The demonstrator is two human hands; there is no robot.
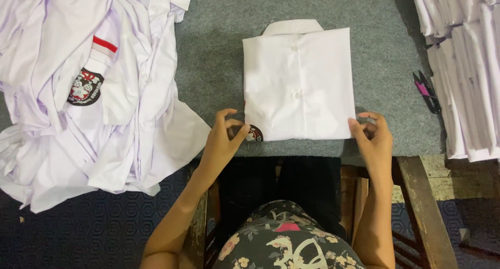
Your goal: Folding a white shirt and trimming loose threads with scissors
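squaring folded white cotton shirt (298, 86) on grey felt tabletop (219, 34): left hand (223, 141) pinches round badge corner (253, 133), right hand (372, 136) pinches opposite hem; tug evenly, keep edges aligned.

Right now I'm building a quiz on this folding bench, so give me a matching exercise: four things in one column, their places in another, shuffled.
Things:
1. folded white shirt
2. loose heap of shirts
3. pink-handled snips
4. stack of folded shirts

Places:
A. along the right edge of the view
B. spread over the table's left side
C. on the grey mat, centre, between the left hand and right hand
D. on the mat just left of the right-hand stack

Pairs: 1-C, 2-B, 3-D, 4-A
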